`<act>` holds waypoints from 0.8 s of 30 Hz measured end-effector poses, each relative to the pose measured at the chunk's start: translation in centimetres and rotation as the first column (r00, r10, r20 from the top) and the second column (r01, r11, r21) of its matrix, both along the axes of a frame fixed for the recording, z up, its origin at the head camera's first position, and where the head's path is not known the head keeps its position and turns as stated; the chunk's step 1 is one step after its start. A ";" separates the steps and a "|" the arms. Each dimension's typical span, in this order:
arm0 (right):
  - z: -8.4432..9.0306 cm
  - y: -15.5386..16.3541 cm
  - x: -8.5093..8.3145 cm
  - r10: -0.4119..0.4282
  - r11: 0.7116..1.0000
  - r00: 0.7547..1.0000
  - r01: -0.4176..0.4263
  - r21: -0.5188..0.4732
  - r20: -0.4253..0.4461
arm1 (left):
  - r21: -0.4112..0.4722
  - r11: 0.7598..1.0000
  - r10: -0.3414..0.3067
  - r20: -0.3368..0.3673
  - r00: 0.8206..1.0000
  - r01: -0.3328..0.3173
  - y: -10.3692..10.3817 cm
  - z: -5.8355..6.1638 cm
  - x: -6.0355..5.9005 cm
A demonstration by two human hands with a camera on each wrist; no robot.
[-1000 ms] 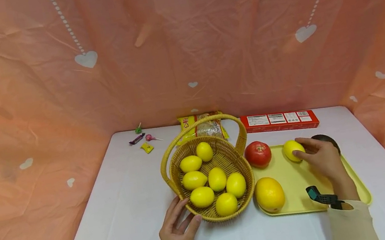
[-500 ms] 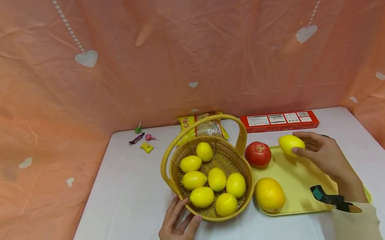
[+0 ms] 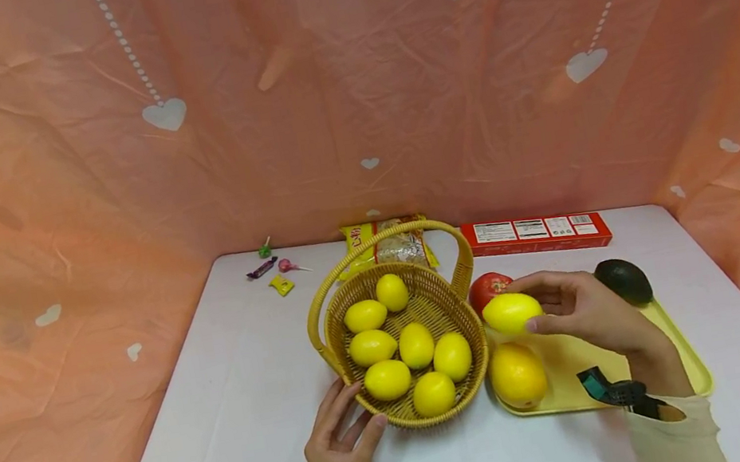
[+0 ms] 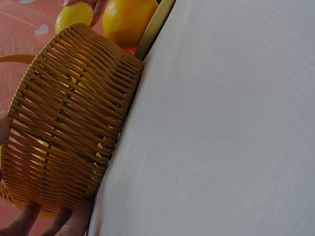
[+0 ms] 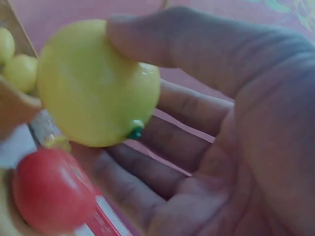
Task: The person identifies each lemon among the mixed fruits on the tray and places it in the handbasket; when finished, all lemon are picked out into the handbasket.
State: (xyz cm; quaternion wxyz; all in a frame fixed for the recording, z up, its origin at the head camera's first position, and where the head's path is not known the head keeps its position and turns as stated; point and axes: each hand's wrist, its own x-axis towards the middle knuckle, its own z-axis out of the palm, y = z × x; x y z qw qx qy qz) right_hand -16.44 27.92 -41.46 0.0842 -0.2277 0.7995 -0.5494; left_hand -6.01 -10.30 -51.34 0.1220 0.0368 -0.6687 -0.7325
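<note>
Head view: lemon (image 3: pixel 511 313) held in the air by right hand (image 3: pixel 590 313), pinched between thumb and fingertips, above the left end of the yellow tray (image 3: pixel 680 351). It sits just right of the basket (image 3: pixel 456 306) rim, in front of the red fruit (image 3: pixel 487 287) and above the orange (image 3: pixel 517 375). Right wrist view confirms: thumb on top of the lemon, fingers (image 5: pixel 162 142) curved under it, small green stem tip pointing down toward the palm.

Left hand (image 3: pixel 339 450) well apart from the lemon, at the basket's near-left side, fingers spread and straight against the wicker wall; fingertips (image 4: pixel 74 219) show at the basket base in the left wrist view.

Basket holds seven lemons. Avocado (image 3: pixel 622 280) at tray's far right corner. Red box (image 3: pixel 536 233), snack bag (image 3: pixel 387 244) and candies (image 3: pixel 271 267) along the table's (image 3: pixel 225 415) far edge, well apart from both hands.
</note>
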 end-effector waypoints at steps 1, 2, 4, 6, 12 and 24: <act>0.0 -0.5 0.0 0.033 0.999 0.999 -0.033 0.007 0.005 | 0.001 1.000 0.000 0.000 1.000 0.000 0.0 0.0 0.0; -0.1 -1.0 -0.1 0.066 0.998 0.998 -0.066 0.016 0.006 | 0.002 1.000 0.001 0.001 1.000 -0.001 0.0 0.0 0.0; -0.3 -2.1 -0.1 0.123 0.991 0.992 -0.124 0.041 0.008 | 0.003 1.000 0.001 0.001 1.000 -0.001 0.0 0.1 0.1; -0.4 -3.2 -0.1 0.178 0.982 0.984 -0.177 0.067 -0.011 | 0.005 1.000 0.004 0.001 1.000 -0.004 0.1 0.1 0.1; -0.1 -6.2 0.4 0.265 0.950 0.964 -0.257 0.176 -0.023 | 0.001 1.000 0.011 0.008 1.000 -0.011 0.1 0.2 0.1; 0.1 -9.4 1.2 0.282 0.921 0.959 -0.259 0.289 -0.039 | -0.014 1.000 0.006 -0.015 1.000 -0.006 0.1 0.0 0.1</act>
